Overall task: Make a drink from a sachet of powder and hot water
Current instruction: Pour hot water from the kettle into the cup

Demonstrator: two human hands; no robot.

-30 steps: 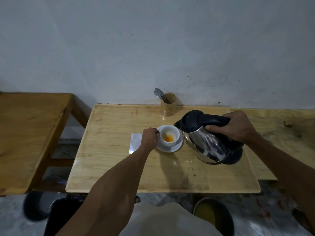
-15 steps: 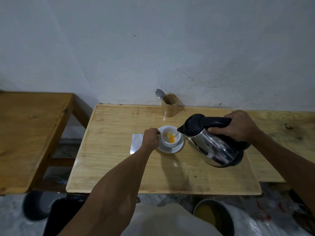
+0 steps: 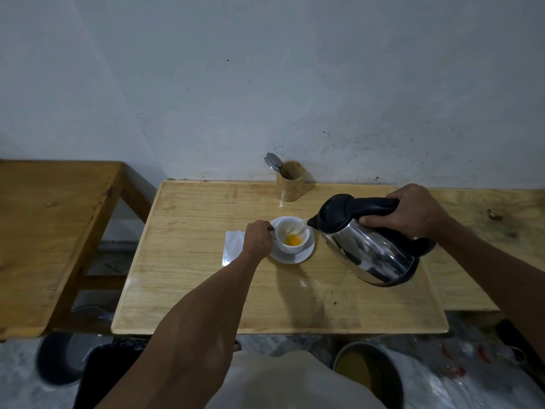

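Observation:
A white cup (image 3: pixel 303 246) with orange powder in its bottom stands on a white saucer (image 3: pixel 306 255) in the middle of the wooden table (image 3: pixel 206 276). My left hand (image 3: pixel 258 240) grips the cup's handle on its left side. My right hand (image 3: pixel 408 211) holds the black handle of a steel kettle (image 3: pixel 371 252), tilted with its spout over the cup's right rim. A thin stream of water falls into the cup. A silver sachet (image 3: pixel 233 247) lies flat left of the saucer, partly under my left hand.
A wooden holder (image 3: pixel 290 184) with spoons (image 3: pixel 272 162) stands at the table's back edge by the wall. A second wooden table (image 3: pixel 44 231) sits to the left. On the floor are a dark bucket (image 3: pixel 371 376) and a dark bowl (image 3: pixel 59 361).
The kettle has drawn back a little to the right and tipped further, and water now runs from the spout into the cup. My left hand has stayed on the cup's handle.

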